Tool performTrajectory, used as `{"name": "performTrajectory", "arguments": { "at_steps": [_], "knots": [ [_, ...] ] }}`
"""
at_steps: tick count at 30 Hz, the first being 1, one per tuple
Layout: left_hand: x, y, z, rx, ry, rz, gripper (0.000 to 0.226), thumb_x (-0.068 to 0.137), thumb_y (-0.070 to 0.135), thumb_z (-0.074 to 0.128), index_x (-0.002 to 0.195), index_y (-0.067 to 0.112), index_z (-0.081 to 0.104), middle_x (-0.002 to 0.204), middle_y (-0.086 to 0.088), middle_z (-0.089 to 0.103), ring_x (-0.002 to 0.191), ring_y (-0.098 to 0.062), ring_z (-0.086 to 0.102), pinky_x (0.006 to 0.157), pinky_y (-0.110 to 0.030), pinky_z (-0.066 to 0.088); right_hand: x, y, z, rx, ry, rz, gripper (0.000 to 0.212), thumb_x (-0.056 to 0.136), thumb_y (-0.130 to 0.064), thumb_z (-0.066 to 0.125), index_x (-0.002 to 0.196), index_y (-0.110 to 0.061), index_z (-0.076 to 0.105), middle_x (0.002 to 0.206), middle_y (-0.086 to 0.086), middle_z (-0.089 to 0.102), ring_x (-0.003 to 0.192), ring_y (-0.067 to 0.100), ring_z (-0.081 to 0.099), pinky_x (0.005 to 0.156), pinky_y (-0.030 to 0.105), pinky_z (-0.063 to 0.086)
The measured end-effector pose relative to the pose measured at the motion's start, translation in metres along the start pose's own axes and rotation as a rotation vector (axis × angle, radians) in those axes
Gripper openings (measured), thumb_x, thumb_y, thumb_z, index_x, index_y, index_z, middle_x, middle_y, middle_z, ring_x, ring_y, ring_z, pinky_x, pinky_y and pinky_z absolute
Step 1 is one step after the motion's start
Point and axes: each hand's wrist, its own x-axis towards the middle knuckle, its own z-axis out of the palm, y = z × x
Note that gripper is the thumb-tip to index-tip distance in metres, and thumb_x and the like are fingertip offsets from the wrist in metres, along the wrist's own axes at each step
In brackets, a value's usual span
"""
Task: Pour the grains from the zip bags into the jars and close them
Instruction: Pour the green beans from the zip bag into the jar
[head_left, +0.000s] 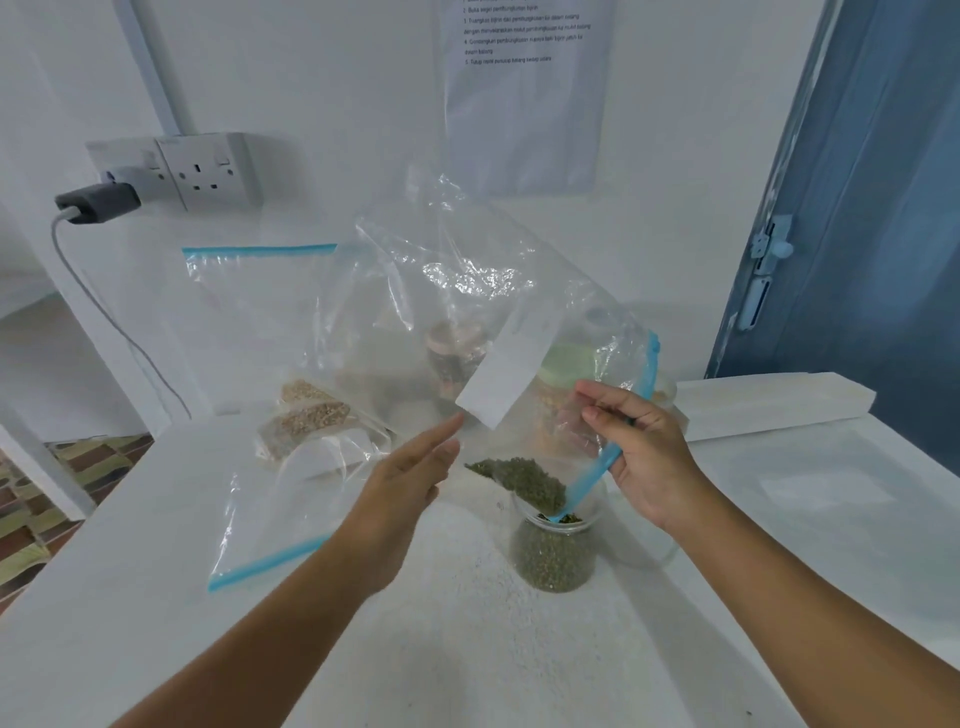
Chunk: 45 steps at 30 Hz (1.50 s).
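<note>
**Green grains nearly all in the jar; other bags untouched**

Green grains sit bunched in the lowest corner of a tipped zip bag, right above the mouth of an open jar that stands on the white table. The jar looks well filled with the same grains, and only a small heap is left in the bag, so this pour seems close to its end. The bag's blue zip strip dips into the jar's mouth.

The right hand pinches the zip edge between thumb and curled fingers and holds the bag up. The left hand is flat, fingers straight and together, beside the bag's lower side; whether it touches the plastic I cannot tell.

Left to do, by my reading: shake out the last grains, then lid this jar. I see no lid that plainly belongs to it.

Behind, through the plastic, stand a jar with a pale green lid and a darker jar, both blurred. To the left lies a bag of tan grains, apparently not yet poured, with another bag flat beside it and one more against the wall; those two look empty.
</note>
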Motion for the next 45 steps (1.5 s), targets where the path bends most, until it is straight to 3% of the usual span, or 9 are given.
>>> {"name": "performTrajectory", "arguments": {
  "at_steps": [4,7,11,14,20,25,32,45],
  "knots": [
    [0.015,0.003,0.003,-0.076,0.059,0.067,0.025,0.098,0.020,0.069,0.117,0.032,0.080,0.126,0.010,0.074,0.126,-0.017,0.063,0.120,-0.045,0.039,-0.002,-0.004,0.002,-0.009,0.000,-0.002,0.035,0.096,0.010,0.059,0.101,-0.015,0.084,0.115,0.012,0.077,0.103,0.024,0.076,0.082,0.034,0.064],
    [0.023,0.012,0.004,-0.096,0.137,0.150,0.026,0.098,0.005,0.066,0.113,0.021,0.081,0.120,0.005,0.076,0.123,-0.021,0.066,0.113,-0.039,0.047,-0.002,-0.008,0.004,0.031,0.003,-0.007,0.035,0.096,0.009,0.060,0.098,-0.017,0.085,0.116,0.009,0.078,0.105,0.025,0.076,0.085,0.035,0.064],
    [0.027,0.021,0.004,-0.110,0.129,0.214,0.025,0.099,0.001,0.064,0.114,0.015,0.079,0.117,-0.001,0.077,0.113,-0.017,0.071,0.100,-0.030,0.054,-0.005,-0.013,0.004,0.068,-0.001,-0.015,0.035,0.095,0.008,0.059,0.099,-0.016,0.084,0.115,0.007,0.078,0.103,0.023,0.076,0.084,0.034,0.064],
    [0.027,0.023,0.006,-0.111,0.123,0.230,0.026,0.097,-0.003,0.064,0.111,0.013,0.079,0.111,-0.003,0.079,0.105,-0.016,0.074,0.093,-0.024,0.057,-0.007,-0.013,0.002,0.077,0.008,-0.011,0.034,0.095,0.007,0.060,0.098,-0.017,0.084,0.114,0.005,0.078,0.104,0.022,0.076,0.091,0.039,0.063],
    [0.028,0.026,0.007,-0.122,0.121,0.255,0.024,0.098,-0.003,0.062,0.111,0.011,0.078,0.096,-0.004,0.079,0.092,-0.016,0.074,0.097,-0.034,0.059,-0.006,-0.015,0.004,0.066,-0.005,-0.025,0.028,0.085,-0.002,0.067,0.100,-0.018,0.085,0.119,0.006,0.077,0.105,0.024,0.075,0.095,0.041,0.061],
    [0.028,0.032,0.005,-0.127,0.117,0.285,0.025,0.099,-0.004,0.062,0.112,0.009,0.077,0.097,-0.009,0.079,0.092,-0.021,0.075,0.099,-0.039,0.059,-0.007,-0.022,0.007,0.091,-0.024,-0.048,0.038,0.096,0.009,0.057,0.098,-0.018,0.085,0.114,0.004,0.078,0.097,0.019,0.077,0.078,0.031,0.063],
    [0.031,0.037,0.001,-0.126,0.117,0.329,0.021,0.097,-0.001,0.067,0.106,0.012,0.081,0.090,-0.018,0.074,0.095,-0.033,0.071,0.100,-0.049,0.058,-0.007,-0.026,0.011,0.111,-0.030,-0.051,0.034,0.097,0.008,0.058,0.106,-0.014,0.081,0.116,0.006,0.077,0.099,0.023,0.077,0.083,0.034,0.064],
    [0.027,0.041,0.005,-0.040,0.145,0.384,0.022,0.086,-0.005,0.076,0.102,0.009,0.081,0.102,-0.011,0.080,0.103,-0.032,0.075,0.099,-0.039,0.058,-0.006,-0.013,-0.001,0.060,-0.005,-0.053,0.026,0.084,-0.001,0.068,0.099,-0.015,0.084,0.115,0.010,0.077,0.106,0.025,0.075,0.092,0.040,0.062]
  ]
}}
